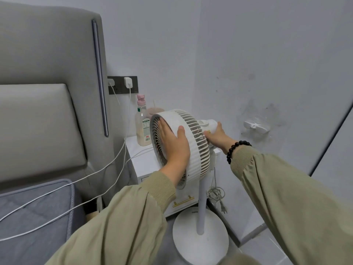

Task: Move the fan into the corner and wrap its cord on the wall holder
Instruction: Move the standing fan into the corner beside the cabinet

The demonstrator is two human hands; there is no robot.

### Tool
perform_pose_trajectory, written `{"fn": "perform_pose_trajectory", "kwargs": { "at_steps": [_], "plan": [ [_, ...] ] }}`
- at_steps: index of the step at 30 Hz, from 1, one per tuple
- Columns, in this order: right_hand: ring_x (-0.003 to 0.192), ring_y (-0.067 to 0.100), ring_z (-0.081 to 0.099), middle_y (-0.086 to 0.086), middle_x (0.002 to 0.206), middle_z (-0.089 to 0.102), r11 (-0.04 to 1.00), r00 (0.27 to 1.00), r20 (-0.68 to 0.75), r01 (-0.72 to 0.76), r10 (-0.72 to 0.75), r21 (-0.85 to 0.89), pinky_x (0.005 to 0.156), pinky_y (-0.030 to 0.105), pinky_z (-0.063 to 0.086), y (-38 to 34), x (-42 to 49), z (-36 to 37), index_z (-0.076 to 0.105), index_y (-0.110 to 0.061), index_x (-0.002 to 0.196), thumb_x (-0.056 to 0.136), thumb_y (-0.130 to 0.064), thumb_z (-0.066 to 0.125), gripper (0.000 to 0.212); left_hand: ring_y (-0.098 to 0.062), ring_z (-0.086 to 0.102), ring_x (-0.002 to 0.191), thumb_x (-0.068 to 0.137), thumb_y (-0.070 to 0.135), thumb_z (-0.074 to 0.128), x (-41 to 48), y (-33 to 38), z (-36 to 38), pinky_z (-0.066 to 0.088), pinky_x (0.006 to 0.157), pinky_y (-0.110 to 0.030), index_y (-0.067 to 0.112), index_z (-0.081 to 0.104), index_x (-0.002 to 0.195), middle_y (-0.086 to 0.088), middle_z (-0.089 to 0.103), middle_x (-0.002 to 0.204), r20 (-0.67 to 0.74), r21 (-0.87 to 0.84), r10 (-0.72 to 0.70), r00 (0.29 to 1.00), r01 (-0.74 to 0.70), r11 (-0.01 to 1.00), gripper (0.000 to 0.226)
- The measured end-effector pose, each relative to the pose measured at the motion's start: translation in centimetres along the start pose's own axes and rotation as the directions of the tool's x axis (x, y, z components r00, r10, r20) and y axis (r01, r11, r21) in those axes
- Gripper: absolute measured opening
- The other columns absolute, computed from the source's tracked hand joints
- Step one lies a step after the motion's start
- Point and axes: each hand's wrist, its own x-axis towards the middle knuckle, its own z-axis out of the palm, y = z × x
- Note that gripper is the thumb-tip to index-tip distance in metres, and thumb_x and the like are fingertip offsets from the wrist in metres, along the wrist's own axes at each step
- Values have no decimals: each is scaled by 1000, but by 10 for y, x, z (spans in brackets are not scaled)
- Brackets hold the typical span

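**Both hands on the fan head**

The fan (191,142) stands on the floor against the white worktop (141,163), near the wall corner. The left hand (172,144) lies flat on the front grille, fingers spread. The right hand (217,135) grips the rear motor housing. The cord (215,194) hangs bundled at 5 o'clock from the head. The wall holder (256,126) is at 3 o'clock.

A clear bottle (142,129) with a pink cap stands at the white nightstand surface's (137,156) back edge. White chargers (127,81) fill a dark wall socket (134,83); their cables (101,167) cross the grey bed (38,222).
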Motion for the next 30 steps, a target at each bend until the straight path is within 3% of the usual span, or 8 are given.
{"fn": "perform_pose_trajectory", "kwargs": {
  "at_steps": [3,5,9,12,18,25,27,30],
  "plan": [
    [124,26,42,5,143,32,998,1000,12,-13,13,58,103,37,39,0,-6,-4,5,-18,147,90,-24,53,74,-15,3,146,96,22,43,-5,4,-4,9,120,-38,18,5,150,2,1,159,-15,114,96,995,-93,989,67],
    [122,24,45,5,141,38,995,999,36,-32,28,98,98,33,40,1,-10,-9,13,-13,146,94,-22,50,65,-19,-1,147,94,15,43,-5,6,-7,7,120,-41,16,19,148,-4,0,159,18,292,277,961,-270,917,59],
    [133,27,37,9,143,37,993,998,33,-61,57,102,100,33,33,7,-15,-20,11,-7,148,96,-29,46,66,-35,18,143,83,16,35,-3,6,-9,17,114,-54,14,60,118,-13,34,149,349,620,564,749,-635,460,43],
    [140,27,26,12,155,20,996,998,24,-61,60,67,112,38,25,11,-20,-26,4,-7,149,96,-33,46,72,-40,25,140,82,24,32,1,11,-11,21,110,-59,13,63,112,-15,44,143,496,724,504,707,-657,211,44],
    [143,27,21,9,157,14,999,998,-55,-44,44,-2,114,39,21,19,-37,-42,10,-8,149,97,-35,41,66,-39,19,142,85,18,49,-12,17,-6,12,114,-53,6,61,116,-18,40,145,692,669,423,584,-739,-74,36],
    [142,26,24,9,156,19,998,992,-111,-62,59,-20,113,37,23,43,-51,-59,14,-5,148,97,-30,40,62,-32,5,146,92,18,41,-39,7,23,1,117,-46,7,50,130,-16,26,152,793,570,295,533,-820,-53,41],
    [142,26,24,10,156,20,997,990,-122,-78,74,-26,112,37,24,54,-53,-62,15,-5,148,97,-29,41,62,-33,13,144,88,13,43,-47,-7,37,5,117,-46,5,54,126,-17,33,149,816,538,277,507,-842,-42,40],
    [141,26,24,10,156,20,992,986,-126,-118,111,-49,112,36,24,76,-51,-68,15,-5,148,98,-29,40,61,-37,38,133,80,6,51,-61,-34,57,27,111,-45,0,67,106,-20,56,127,843,458,283,458,-886,70,31]
  ]
}}
